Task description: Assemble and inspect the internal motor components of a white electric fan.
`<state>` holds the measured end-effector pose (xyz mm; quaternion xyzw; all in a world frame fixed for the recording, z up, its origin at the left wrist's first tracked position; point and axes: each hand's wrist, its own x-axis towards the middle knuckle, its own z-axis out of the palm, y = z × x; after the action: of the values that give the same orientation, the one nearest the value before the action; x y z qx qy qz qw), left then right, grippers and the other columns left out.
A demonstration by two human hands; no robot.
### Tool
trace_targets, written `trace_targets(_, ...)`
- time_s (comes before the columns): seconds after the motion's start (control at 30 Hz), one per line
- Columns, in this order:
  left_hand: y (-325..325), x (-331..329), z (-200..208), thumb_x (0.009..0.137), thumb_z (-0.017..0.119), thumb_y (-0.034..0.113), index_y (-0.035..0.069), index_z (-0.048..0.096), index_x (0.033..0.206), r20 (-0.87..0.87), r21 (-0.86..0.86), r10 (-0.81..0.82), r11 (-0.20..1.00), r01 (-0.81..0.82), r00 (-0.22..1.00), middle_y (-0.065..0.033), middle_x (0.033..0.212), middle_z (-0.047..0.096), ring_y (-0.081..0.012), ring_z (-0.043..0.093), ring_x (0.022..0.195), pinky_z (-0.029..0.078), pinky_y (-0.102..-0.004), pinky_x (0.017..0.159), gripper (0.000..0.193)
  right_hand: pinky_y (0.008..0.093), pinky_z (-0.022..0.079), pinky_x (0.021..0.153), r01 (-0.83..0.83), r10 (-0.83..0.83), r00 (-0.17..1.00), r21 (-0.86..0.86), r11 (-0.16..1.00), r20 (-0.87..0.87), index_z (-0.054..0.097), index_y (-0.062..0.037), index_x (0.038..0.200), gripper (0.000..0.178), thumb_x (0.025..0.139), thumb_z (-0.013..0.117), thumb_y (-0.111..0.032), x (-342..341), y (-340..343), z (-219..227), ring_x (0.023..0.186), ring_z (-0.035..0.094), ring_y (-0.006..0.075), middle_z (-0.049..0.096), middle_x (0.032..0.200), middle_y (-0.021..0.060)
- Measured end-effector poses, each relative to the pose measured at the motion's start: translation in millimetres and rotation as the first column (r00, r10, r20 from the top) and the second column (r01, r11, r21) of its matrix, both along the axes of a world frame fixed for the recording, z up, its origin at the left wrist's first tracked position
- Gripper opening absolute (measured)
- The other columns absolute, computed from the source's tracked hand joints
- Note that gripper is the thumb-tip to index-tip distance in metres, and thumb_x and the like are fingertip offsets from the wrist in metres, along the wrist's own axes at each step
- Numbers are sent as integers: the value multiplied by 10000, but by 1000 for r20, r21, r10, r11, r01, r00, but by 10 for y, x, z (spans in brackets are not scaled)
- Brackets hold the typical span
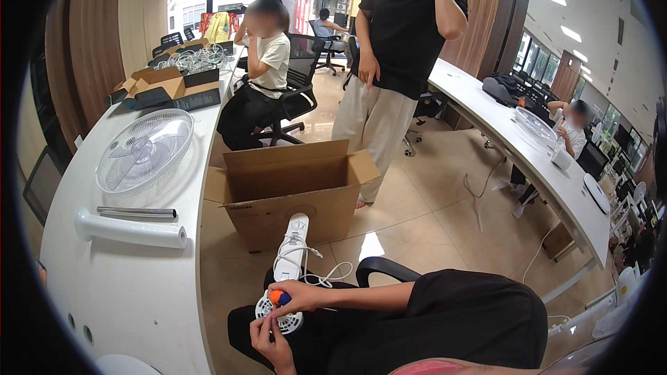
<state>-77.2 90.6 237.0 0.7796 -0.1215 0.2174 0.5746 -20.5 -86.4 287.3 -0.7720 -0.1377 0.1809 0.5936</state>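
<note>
Across my lap lies a white fan body (292, 244), a long neck with buttons and a white cord looped round it. Its round slotted motor housing (288, 324) is at the near end. Over that housing my right hand (303, 296) is closed round the orange and blue handle of what looks like a screwdriver (277, 297). The tool's tip is hidden by my fingers. Just below, my left hand (272, 344) has its fingertips pinched together at the housing; what they hold, if anything, is too small to tell.
An open cardboard box (288, 215) stands on the floor ahead. On the left table are a fan grille (146, 153), a metal tube (137, 212), a white column (130, 229) and tangled cables (191, 60). One person (410, 35) stands behind the box; another (267, 62) sits nearby.
</note>
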Motion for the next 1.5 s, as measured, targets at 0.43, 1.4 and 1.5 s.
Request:
trace_targets(0.43, -28, 7, 34, 817, 755, -42, -29, 749, 983, -12, -74, -23, 997, 23, 1000, -77, 811, 607, -175, 584, 727, 448, -285, 640, 167, 294, 477, 730, -21, 21, 999, -17, 1000, -37, 590, -35, 946, 404, 827, 827, -340, -31, -60, -10, 847, 606, 137, 664, 872, 59)
trace_targets(1.4, 266, -40, -111, 889, 723, 44, 35, 767, 1078, -292, -133, -2, 990, -39, 956, 18, 771, 564, -36, 409, 613, 309, -223, 527, 194, 202, 448, 551, 279, -292, 956, 195, 940, 42, 641, -1, 1053, 179, 915, 670, -113, -145, -270, 695, 617, 560, 59, 678, 867, 51)
trace_targets(1.5, 224, -100, -128, 892, 720, 48, 33, 766, 1080, -305, -119, -25, 993, -12, 952, 16, 771, 561, -39, 410, 614, 312, -226, 525, 193, 204, 453, 568, 254, -261, 965, 140, 957, 35, 646, -2, 1053, 183, 907, 674, -109, -112, -272, 609, 627, 556, 59, 675, 875, 55)
